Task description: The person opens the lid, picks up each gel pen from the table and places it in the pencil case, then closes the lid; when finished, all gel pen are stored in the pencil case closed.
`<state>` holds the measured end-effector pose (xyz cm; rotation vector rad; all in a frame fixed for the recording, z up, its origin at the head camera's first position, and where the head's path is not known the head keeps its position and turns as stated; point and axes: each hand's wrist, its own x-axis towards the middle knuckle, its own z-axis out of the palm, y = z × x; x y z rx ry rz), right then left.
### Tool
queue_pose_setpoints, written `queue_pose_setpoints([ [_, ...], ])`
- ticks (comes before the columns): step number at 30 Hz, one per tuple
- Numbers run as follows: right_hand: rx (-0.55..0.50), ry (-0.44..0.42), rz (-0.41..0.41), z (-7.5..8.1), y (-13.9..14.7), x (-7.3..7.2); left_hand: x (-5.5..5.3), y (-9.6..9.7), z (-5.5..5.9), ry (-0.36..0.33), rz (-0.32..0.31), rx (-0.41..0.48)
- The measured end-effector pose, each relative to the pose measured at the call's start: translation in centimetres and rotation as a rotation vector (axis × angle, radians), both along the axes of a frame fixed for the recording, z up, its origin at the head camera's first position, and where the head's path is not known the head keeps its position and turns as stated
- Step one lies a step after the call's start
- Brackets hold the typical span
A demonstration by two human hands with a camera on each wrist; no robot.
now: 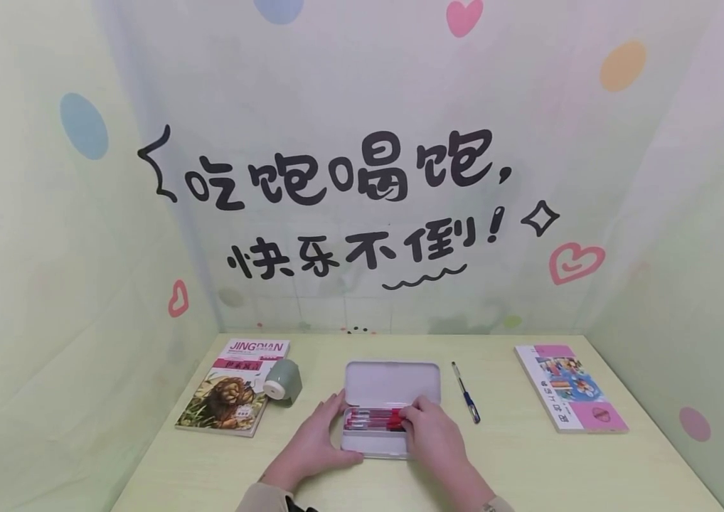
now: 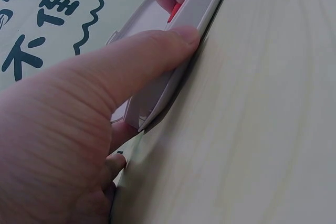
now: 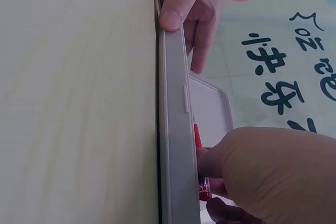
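Note:
An open, pale metal pencil case (image 1: 392, 382) lies on the table with its lid tipped back. Several clear pens with red parts (image 1: 368, 419) lie side by side in it. My left hand (image 1: 313, 444) grips the case's left end, its thumb along the front wall in the left wrist view and other fingers round the corner. Over the right part of the case, my right hand (image 1: 435, 434) pinches a red pen (image 3: 198, 136) at its red end. In the right wrist view the fingers and case wall hide most of that pen.
A blue-and-clear pen (image 1: 466, 392) lies to the right of the case. At the left is a magazine with a lion cover (image 1: 227, 395), with a grey-green tape dispenser (image 1: 284, 382) by its right edge. A pink-and-white book (image 1: 570, 389) lies far right. Printed cloth walls surround the table.

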<state>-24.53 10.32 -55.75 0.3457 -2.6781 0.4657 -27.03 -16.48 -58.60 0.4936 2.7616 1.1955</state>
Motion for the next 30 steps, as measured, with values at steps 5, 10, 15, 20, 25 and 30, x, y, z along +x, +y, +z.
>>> queue_pose_setpoints([
  [5,-0.001,-0.002,-0.007,-0.2,0.0,-0.1,-0.1,0.0,-0.1,0.008,-0.002,-0.003],
  [10,-0.003,-0.015,-0.005,-0.3,0.0,-0.2,-0.2,-0.1,-0.2,0.001,-0.003,0.006],
  [15,-0.022,-0.069,-0.019,0.0,0.1,-0.2,-0.4,-0.2,-0.4,0.002,-0.002,-0.001],
  [20,-0.076,-0.034,-0.064,0.5,1.2,-0.6,-0.4,-0.1,-0.4,-0.006,0.002,0.002],
  [25,-0.163,-0.02,-0.13,0.6,3.7,-1.2,-0.2,0.0,-0.2,0.003,-0.003,-0.001],
  [30,-0.238,-0.138,-0.233,0.6,6.5,-1.7,-0.1,0.1,-0.1,0.005,0.003,-0.005],
])
